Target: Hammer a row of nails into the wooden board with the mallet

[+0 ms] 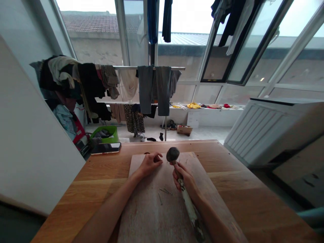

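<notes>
My right hand [186, 179] grips the worn wooden handle of a hammer [172, 154], its dark round head raised just above the far part of a pale wooden board [152, 216]. My left hand [150, 161] rests on the board to the left of the hammer head, fingers pinched together as if around a small nail, too small to make out. A few loose nails [165, 191] lie on the board between my forearms.
The board lies on a wooden table [240, 189]. A smartphone [105, 148] sits at the table's far left corner. Beyond are a green basket [106, 134], a clothes rack [152, 87] with hanging laundry, a white panel [32, 148] at left and a white cabinet [273, 128] at right.
</notes>
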